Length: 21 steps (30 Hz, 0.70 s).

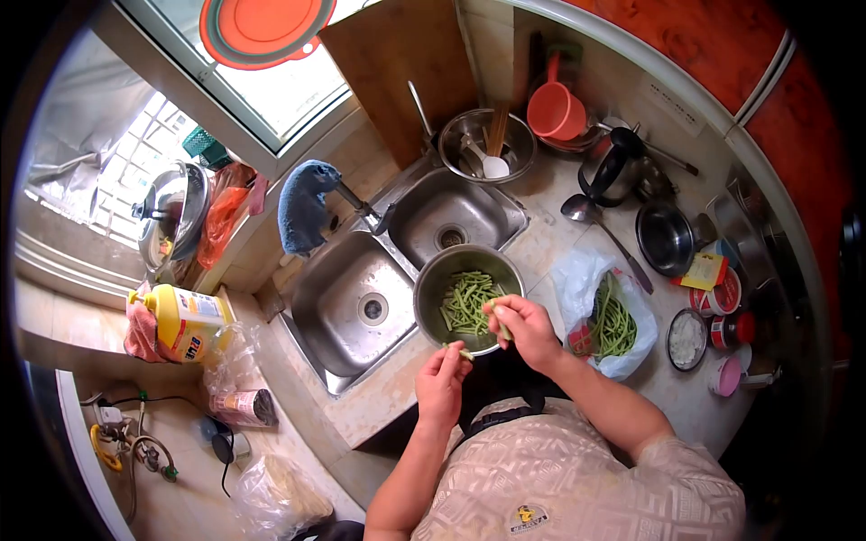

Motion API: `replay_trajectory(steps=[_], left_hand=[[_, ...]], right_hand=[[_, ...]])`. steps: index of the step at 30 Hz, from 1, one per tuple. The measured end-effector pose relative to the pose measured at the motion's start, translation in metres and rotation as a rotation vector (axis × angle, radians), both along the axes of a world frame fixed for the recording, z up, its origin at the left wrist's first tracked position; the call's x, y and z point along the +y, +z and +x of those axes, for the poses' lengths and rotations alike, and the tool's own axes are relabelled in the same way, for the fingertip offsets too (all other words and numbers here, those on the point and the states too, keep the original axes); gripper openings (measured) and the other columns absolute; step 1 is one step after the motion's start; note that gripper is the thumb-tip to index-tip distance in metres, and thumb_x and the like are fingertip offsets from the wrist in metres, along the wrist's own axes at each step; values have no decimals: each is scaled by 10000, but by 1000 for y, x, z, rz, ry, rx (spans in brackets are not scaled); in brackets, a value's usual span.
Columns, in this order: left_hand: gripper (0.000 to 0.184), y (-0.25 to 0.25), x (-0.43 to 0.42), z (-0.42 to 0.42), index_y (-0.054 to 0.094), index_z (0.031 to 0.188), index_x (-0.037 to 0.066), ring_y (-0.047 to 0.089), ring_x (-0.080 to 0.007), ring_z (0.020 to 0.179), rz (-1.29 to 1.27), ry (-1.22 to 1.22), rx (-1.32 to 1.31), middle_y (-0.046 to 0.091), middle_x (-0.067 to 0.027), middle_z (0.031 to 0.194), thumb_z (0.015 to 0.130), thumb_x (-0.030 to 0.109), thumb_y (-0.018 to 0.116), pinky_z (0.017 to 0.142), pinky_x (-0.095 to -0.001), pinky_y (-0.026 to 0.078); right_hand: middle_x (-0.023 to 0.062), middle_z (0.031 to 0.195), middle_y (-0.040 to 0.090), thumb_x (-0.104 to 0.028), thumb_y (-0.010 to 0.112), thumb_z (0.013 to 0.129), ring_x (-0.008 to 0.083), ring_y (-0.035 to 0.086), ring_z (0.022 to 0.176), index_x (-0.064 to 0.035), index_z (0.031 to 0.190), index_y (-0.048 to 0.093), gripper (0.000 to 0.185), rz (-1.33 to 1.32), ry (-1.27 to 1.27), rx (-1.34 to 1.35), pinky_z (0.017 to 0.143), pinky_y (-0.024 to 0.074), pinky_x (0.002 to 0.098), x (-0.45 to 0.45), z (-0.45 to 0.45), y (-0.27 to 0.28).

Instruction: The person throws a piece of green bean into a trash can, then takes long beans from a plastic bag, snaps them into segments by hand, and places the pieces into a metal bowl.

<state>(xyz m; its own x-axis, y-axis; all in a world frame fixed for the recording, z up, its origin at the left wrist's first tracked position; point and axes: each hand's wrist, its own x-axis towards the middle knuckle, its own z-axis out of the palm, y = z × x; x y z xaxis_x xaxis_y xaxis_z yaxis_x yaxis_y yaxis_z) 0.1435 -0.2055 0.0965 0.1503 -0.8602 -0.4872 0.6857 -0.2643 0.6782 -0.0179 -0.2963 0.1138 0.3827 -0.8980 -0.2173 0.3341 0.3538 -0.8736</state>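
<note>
My left hand [440, 386] pinches a short piece of green bean [465, 354] at the near edge of a steel pot. Above the pot's right rim, my right hand [525, 332] is closed on another green bean piece [504, 333], partly hidden by the fingers. The pot [426, 317] stands at the front edge of the sink and has many cut green beans [467, 299] in it. On the counter to the right, an opened white plastic bag [577, 275] holds long whole green beans [614, 325].
Behind the pot is a double steel sink [338, 288] with a blue cloth [307, 206] over its faucet. A ladle [582, 210], a black bowl [665, 238] and a dish of white stuff [687, 340] are on the right counter. A yellow bottle [185, 320] stands left.
</note>
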Motion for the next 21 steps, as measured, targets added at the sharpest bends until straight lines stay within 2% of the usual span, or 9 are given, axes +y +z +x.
replay_trajectory(steps=[3,4,6,7,9,12,15,19,21], left_hand=[[416,9,-27,0,515,1274,-21,586,-112,839,91,-62,-413,636,-56,1051,919,169,619,720,-251,490],[518,8,-31,0,442,1355,-11,598,-119,863,105,-29,-467,611,-80,1156,911,175,631,692,-226,495],[515,8,-29,3,431,1365,-2,601,-117,854,131,-27,-538,600,-84,1176,916,164,621,697,-225,496],[514,5,-23,4,426,1370,3,602,-116,849,149,-34,-569,595,-86,1187,918,158,616,700,-224,497],[418,-1,-5,7,476,1334,6,613,-111,861,116,-136,-454,628,-98,1133,954,161,557,706,-219,498],[354,-12,23,4,533,1281,-6,620,-120,886,38,-382,-333,652,-101,1082,966,158,535,782,-240,500],[320,-2,40,-5,565,1248,-14,624,-128,928,54,-587,-286,662,-99,1068,963,127,539,872,-267,491],[310,1,40,-12,574,1237,-15,618,-121,953,65,-723,-271,664,-101,1080,954,111,553,877,-259,487],[309,3,36,-14,576,1235,-14,618,-122,953,65,-740,-280,664,-99,1079,950,104,558,875,-257,488]], right_hand=[[56,991,612,-116,554,930,92,560,703,41,1217,546,328,-304,-97,460,616,492,236,-18,5,-45],[61,1021,607,-114,561,924,95,568,726,40,1226,542,340,-372,-126,551,632,497,242,-14,-1,-53],[72,1081,597,-110,576,913,101,583,770,38,1245,532,366,-518,-197,738,663,506,254,-11,-15,-55],[77,1037,618,-113,590,897,94,597,771,21,1226,550,358,-352,-128,693,669,502,252,-3,-27,-55],[68,916,643,-110,600,882,88,605,713,15,1127,600,275,-111,-159,507,640,493,238,13,-49,-53],[41,774,643,-107,592,885,86,593,635,7,989,629,158,-36,-371,608,602,484,229,34,-93,-56],[45,689,632,-121,593,885,113,601,612,3,902,628,129,-207,-597,981,583,488,264,37,-141,-85],[101,779,645,-210,658,831,285,639,759,-15,923,628,218,-332,-657,1359,706,502,388,17,-180,-116],[128,888,635,-266,666,816,312,624,836,-17,965,612,295,-231,-566,1390,745,490,428,6,-179,-103]])
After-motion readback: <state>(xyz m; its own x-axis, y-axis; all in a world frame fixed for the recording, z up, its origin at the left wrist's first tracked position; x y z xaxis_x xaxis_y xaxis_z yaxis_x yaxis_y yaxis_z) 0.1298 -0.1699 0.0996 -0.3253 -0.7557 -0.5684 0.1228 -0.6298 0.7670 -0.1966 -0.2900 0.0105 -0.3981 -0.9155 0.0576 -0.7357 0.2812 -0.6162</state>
